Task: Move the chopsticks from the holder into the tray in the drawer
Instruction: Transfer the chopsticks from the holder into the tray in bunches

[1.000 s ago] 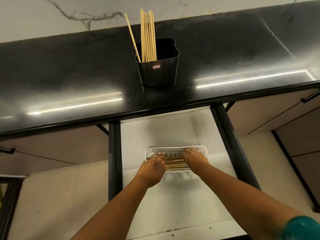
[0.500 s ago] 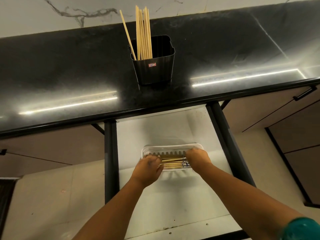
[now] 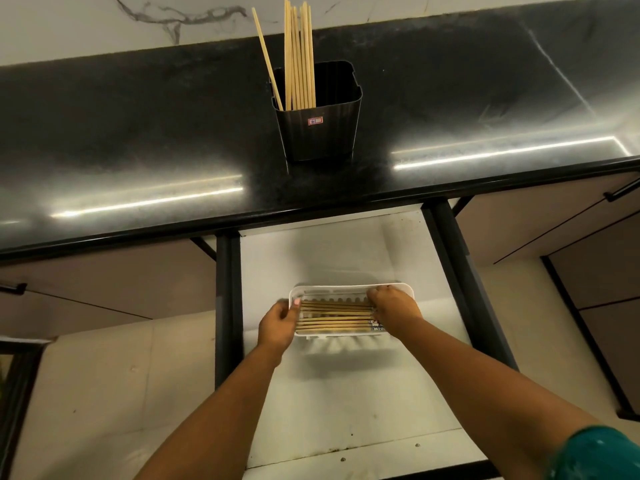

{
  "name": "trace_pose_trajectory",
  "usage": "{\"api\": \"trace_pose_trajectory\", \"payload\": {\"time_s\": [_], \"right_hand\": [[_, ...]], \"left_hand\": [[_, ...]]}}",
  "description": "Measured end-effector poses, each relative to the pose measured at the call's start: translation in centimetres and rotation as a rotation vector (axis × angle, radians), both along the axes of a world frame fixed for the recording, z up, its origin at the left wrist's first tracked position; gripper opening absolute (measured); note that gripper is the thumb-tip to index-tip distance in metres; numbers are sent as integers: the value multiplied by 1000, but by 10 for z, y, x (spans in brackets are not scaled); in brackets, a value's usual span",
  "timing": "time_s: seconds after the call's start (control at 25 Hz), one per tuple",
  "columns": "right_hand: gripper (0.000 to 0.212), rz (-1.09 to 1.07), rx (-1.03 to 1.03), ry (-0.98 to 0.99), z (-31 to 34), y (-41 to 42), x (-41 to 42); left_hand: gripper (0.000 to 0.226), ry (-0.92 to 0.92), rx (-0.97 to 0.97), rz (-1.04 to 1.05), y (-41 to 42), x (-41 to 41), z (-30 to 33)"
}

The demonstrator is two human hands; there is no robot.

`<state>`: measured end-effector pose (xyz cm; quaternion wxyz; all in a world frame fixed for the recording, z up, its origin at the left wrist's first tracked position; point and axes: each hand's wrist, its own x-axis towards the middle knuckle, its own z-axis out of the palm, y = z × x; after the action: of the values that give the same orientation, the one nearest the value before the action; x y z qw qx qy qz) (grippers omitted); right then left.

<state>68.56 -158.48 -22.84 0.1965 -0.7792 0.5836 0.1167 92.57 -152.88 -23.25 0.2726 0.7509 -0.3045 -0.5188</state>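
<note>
Hands met at the white tray (image 3: pixel 401 289) in the open drawer (image 3: pixel 346 393), lower centre: my left hand (image 3: pixel 277 325) and right hand (image 3: pixel 394 308) curled over the ends of the laid chopsticks (image 3: pixel 334 317). Roughly half the job looked done. Upper centre, more chopsticks (image 3: pixel 298 57) stood in the black holder (image 3: pixel 320 133) on the glossy black counter (image 3: pixel 138 133), below a marbled wall (image 3: pixel 104 22).

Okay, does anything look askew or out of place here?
One pale wooden chopstick in the black ribbed plastic holder leans left, away from the upright bunch. Those in the white slotted plastic tray lie flat and parallel.
</note>
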Motion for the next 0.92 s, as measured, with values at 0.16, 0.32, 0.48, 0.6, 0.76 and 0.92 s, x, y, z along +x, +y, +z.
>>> {"api": "trace_pose_trajectory", "payload": {"time_s": [0.16,0.32,0.48,0.6,0.76,0.92], "right_hand": [[45,169,86,-1,-3,0,3],[43,273,69,20,-3,-5,8],[35,220,91,-37,10,-7,3],[27,37,36,43,17,-7,-13],[26,-14,136,120,17,0,-21],[28,-1,85,106,15,-2,-15]], "left_hand": [[18,-76,1,-81,5,-3,-7],[41,-350,-96,-231,8,-3,-2],[40,-664,-587,-510,12,-15,9],[43,-679,-525,-863,9,-32,10],[69,-753,-122,-1113,3,-41,-1],[76,-744,-10,-1142,0,-39,-1]]}}
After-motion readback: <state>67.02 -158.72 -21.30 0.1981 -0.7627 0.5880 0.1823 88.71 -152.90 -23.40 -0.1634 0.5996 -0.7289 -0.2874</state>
